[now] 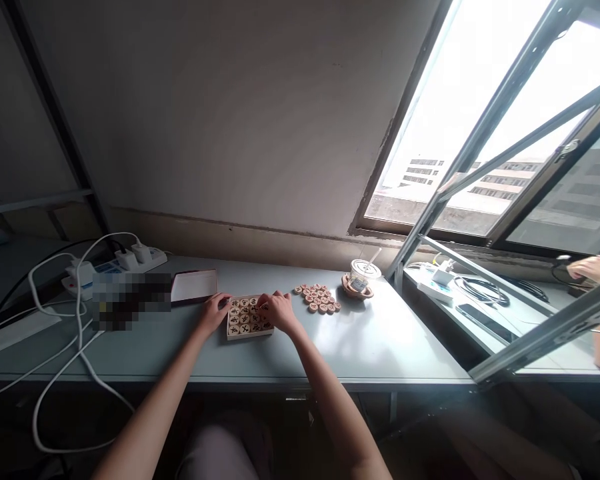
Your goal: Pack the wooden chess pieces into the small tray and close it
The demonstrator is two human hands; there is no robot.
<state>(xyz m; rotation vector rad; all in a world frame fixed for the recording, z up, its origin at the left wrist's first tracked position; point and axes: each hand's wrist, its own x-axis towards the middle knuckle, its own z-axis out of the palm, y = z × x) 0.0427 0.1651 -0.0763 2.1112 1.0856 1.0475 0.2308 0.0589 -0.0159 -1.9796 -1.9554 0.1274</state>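
Observation:
A shallow light-wood box [250, 336] lies on the desk, filled with rows of round Chinese chess pieces [245, 319] marked in dark characters. My left hand [214, 316] grips the box's left side near its upper corner, thumb and fingers bent at the rim. Over the box's right part is my right hand [280, 311], its fingers pinched down on a Chinese chess piece [265, 307] there; the fingertips partly cover it. More pieces, mostly with red characters, form a loose group [319, 298] to the right of the box.
An open box lid [194, 285] lies left. Behind it are power strips [153, 257] and looping white cables [83, 340]. A lidded plastic cup [365, 272] with a straw stands in a wooden bowl [356, 292]. Past a metal frame [430, 213], another person's hand [594, 268] shows.

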